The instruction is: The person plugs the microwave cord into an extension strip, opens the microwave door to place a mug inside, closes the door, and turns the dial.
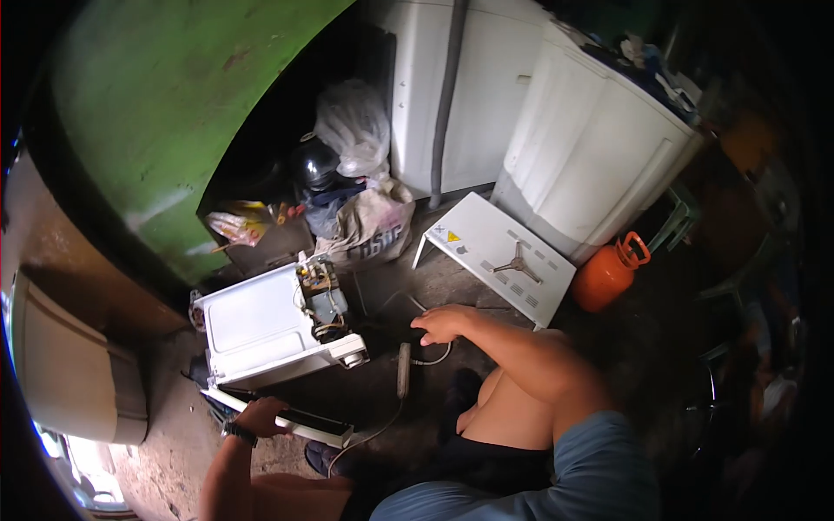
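Note:
A white microwave oven with its cover off lies on the floor at the left, its wiring and inner parts bare on one side. Its door, white-framed and dark inside, hangs open towards me. My left hand, wearing a wristwatch, is closed over the upper edge of this door. My right hand hovers over the floor to the right of the oven, thumb and fingers apart, nothing visible in it. Beneath it runs a pale cord, joined to a long power strip.
A white metal panel bearing a warning label and a three-armed metal piece stands beyond my right hand. Nearby are an orange gas cylinder and a large white appliance. Bags and a dark helmet-like object sit behind the oven.

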Available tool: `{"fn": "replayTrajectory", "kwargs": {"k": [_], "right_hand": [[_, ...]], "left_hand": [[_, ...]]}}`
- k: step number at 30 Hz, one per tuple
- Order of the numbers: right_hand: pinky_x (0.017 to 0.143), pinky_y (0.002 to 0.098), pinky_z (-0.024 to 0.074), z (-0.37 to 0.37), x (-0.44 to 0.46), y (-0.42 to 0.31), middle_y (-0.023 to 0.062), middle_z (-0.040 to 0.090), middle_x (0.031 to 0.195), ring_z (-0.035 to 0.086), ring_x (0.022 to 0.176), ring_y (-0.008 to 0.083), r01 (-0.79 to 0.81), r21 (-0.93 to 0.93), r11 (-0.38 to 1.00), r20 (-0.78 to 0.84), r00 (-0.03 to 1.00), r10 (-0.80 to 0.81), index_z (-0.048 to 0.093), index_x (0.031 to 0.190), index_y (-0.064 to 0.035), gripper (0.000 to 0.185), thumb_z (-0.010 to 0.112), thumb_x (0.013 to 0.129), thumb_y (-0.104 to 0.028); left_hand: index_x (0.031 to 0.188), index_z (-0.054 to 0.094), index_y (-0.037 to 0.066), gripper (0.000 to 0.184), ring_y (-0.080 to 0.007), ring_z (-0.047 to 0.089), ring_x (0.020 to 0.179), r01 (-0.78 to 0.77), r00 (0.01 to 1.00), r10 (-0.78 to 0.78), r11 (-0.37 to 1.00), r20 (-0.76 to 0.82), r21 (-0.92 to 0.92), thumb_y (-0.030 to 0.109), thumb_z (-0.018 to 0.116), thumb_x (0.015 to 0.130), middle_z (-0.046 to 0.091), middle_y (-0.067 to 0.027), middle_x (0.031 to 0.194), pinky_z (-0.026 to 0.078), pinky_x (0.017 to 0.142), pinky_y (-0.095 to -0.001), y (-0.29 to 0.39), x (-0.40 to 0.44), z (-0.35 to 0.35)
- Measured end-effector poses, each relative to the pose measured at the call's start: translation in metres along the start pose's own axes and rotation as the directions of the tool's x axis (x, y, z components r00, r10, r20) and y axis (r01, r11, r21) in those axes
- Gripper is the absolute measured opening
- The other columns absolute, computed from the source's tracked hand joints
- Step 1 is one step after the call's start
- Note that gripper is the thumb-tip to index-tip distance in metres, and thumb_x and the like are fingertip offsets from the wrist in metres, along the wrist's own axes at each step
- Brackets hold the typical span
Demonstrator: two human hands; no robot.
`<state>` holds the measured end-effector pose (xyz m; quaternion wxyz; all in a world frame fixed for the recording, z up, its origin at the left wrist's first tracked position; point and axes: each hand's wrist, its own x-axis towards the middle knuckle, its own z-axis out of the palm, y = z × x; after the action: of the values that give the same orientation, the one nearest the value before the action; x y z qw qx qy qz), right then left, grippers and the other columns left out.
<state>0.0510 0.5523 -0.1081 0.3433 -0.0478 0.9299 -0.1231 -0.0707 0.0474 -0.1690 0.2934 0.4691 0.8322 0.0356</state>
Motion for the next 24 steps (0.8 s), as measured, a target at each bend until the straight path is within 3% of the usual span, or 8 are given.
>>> {"fn": "replayTrajectory", "kwargs": {"k": [12, 24], "right_hand": [[0.104, 0.0444, 0.0417, 0.002, 0.001, 0.001, 0.0177, 0.054, 0.135, 0.049, 0.128, 0.0341, 0.000, -0.029, 1.000, -0.018, 1.000, -0.001, 0.042, 0.142, -0.0067, 0.060, 0.059, 0.093, -0.036], [0.100, 0.0463, 0.0447, 0.009, 0.006, 0.003, 0.0158, 0.059, 0.131, 0.054, 0.123, 0.0349, 0.011, -0.052, 0.999, -0.056, 0.998, -0.014, 0.050, 0.137, -0.0101, 0.053, 0.058, 0.093, -0.038]], "left_hand": [[0.119, 0.065, 0.010, 0.074, -0.0359, 0.059, 0.114, -0.066, 0.998, 0.065, 0.996, -0.023, -0.053, 0.056, 0.083, 0.064, 0.064, -0.0163, 0.118, 0.048, 0.096, -0.0469, -0.011, 0.004, 0.009], [0.116, 0.066, 0.006, 0.078, -0.0351, 0.061, 0.111, -0.111, 0.993, 0.107, 0.990, -0.049, -0.085, 0.058, 0.084, 0.061, 0.067, -0.0168, 0.114, 0.048, 0.096, -0.0446, -0.007, 0.002, 0.004]]}}
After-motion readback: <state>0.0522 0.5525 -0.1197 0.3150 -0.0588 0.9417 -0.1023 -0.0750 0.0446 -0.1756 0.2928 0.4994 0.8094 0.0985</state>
